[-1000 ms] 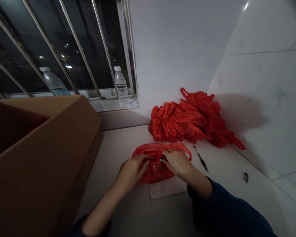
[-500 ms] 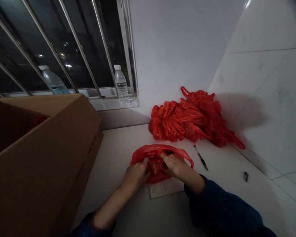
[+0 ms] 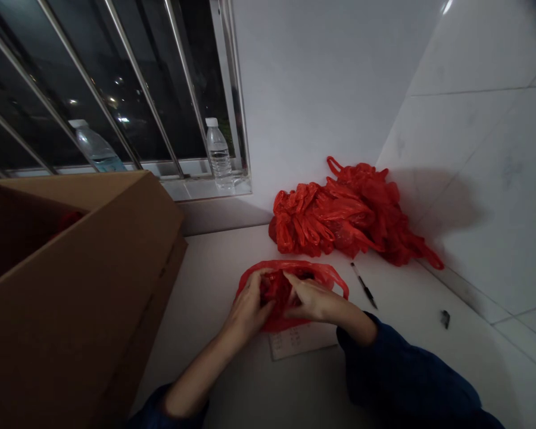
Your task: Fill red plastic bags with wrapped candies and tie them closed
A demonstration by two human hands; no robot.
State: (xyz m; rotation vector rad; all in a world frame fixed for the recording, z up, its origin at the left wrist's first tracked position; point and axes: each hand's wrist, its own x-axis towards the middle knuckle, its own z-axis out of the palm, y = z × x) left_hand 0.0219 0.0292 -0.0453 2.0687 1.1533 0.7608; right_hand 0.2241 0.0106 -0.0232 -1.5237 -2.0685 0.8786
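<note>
I have the red plastic bag (image 3: 295, 266) lying on the table (image 3: 214, 268), with its handles spread and its lower edge overlapping a sheet of paper (image 3: 301, 342) with rows of small writing. A bunched red mass (image 3: 274, 292) sits at the bag's opening; I cannot tell whether it is more bag film or something else.

My left hand (image 3: 246, 313) is curled and clamped on that mass from the left. My right hand (image 3: 315, 300) lies against it from the right with the fingers extended. The two hands are together, but I cannot tell whether the right one grips or only touches.

Fault conditions:
1. Thin film may tear if the hands pull sharply apart while both hold it.
2. The paper may be dragged or creased if the bag slides, because the bag overlaps it.
3. The pen (image 3: 364, 286) lies just right of the bag and may roll if the right forearm swings wide.
4. A loose handle may snag the pile of red bags (image 3: 335, 217) just beyond.
5. The left forearm may knock the cardboard box (image 3: 84, 280) standing close on the left.
</note>
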